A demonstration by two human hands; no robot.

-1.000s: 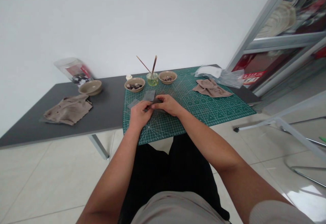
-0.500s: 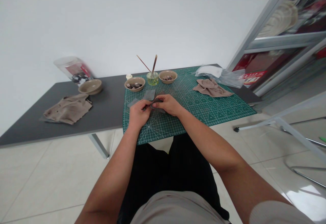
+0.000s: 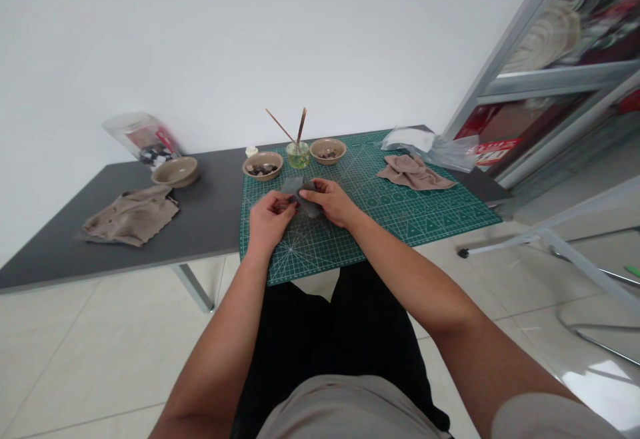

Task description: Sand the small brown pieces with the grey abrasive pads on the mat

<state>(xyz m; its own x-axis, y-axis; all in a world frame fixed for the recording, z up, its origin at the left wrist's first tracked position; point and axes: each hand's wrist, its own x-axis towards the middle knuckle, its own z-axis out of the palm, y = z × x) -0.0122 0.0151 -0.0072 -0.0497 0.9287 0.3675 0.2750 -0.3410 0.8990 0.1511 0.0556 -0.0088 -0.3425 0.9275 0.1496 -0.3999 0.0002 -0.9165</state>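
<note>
My left hand [image 3: 267,219] and my right hand [image 3: 334,202] meet over the green cutting mat [image 3: 400,209]. Together they pinch a small grey sheet [image 3: 306,199], like sandpaper, lifted a little off the mat. The left fingers also curl round a small dark piece [image 3: 285,203] that I cannot make out clearly. Behind the hands stand a tan bowl of dark pieces [image 3: 262,166], a small glass with yellow liquid and two sticks [image 3: 298,152], and a second tan bowl [image 3: 327,151].
A dark grey table [image 3: 210,219] carries the mat. On its left lie a beige cloth [image 3: 131,214], an empty tan bowl [image 3: 175,171] and a tipped clear jar [image 3: 137,138]. Another beige cloth [image 3: 413,172] and a plastic bag [image 3: 435,146] sit back right. A metal frame [image 3: 550,239] stands to the right.
The grey sheet has come up off the mat into both hands, and the loose grey piece at the left is no longer seen. The left hand turned palm-up slightly.
</note>
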